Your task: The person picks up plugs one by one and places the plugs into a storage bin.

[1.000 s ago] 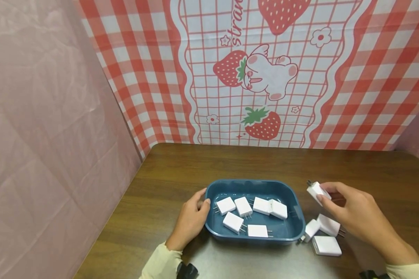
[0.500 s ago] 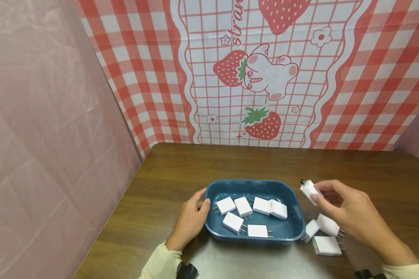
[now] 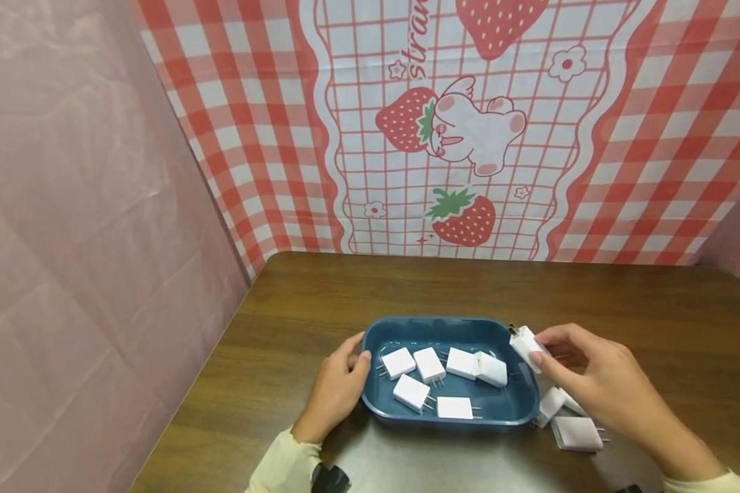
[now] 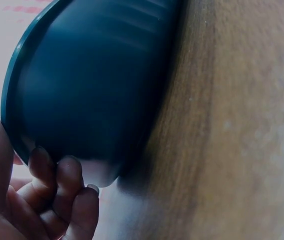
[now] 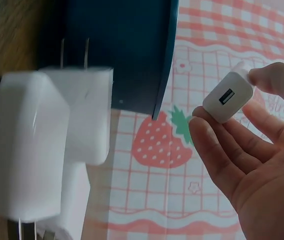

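Observation:
A dark blue plastic basin (image 3: 432, 331) stands on the table with several white USB chargers lying in it, among them one charger (image 3: 454, 408) near the front wall. My left hand (image 3: 336, 383) grips the basin's left end, thumb at the rim; in the left wrist view its fingers (image 4: 69, 175) bend against the outer wall. Between thumb and fingertips, my right hand (image 3: 610, 376) pinches another white USB charger (image 3: 526, 348) at the basin's right rim, prongs pointing up and left. Its USB port side (image 5: 226, 96) faces the camera in the right wrist view.
Three more white chargers lie on the wooden table (image 3: 296, 308) right of the basin, including a front charger (image 3: 576, 434) and one charger (image 3: 549, 406) close to its wall. A strawberry-print cloth (image 3: 358, 171) hangs behind the table, a pink cloth (image 3: 86, 239) at left.
My right hand has moved left with the charger, from over the loose chargers to the basin's right rim. The left hand and the basin have stayed put.

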### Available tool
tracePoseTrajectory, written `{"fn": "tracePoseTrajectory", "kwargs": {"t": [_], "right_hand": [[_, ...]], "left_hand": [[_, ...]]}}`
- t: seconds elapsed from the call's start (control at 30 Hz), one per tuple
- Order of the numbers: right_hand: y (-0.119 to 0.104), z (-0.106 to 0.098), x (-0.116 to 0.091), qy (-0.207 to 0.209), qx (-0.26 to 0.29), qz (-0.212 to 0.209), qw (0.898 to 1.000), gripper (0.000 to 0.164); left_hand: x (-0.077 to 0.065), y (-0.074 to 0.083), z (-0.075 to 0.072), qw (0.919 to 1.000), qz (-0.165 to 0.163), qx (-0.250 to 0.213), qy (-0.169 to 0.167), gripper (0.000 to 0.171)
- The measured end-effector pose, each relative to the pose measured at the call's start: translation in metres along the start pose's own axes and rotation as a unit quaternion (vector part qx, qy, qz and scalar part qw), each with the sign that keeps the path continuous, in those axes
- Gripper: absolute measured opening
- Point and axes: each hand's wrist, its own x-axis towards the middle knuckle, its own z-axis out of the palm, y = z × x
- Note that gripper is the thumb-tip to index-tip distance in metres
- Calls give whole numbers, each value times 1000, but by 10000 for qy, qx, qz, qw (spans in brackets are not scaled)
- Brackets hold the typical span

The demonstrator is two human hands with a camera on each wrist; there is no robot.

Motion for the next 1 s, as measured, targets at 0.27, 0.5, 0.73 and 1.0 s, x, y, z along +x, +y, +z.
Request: {"fn": "tracePoseTrajectory", "kwargs": {"t": [0.27, 0.5, 0.73, 1.0], "right_hand": [[-15, 13, 2, -456, -47, -333, 9984, 22], [-21, 24, 6, -596, 103, -661, 9960, 25], [-28, 29, 10, -905, 8, -716, 9933, 25], [-40, 36, 20, -1569, -174, -721, 9848, 26]], "left_hand": [[0, 0, 0, 10000, 4, 4, 1, 41], [1, 1, -1, 10000, 46, -51, -9, 42], [1, 2, -1, 10000, -39, 3, -15, 41], [-1, 2, -2, 10000, 15, -41, 6, 42]]}}
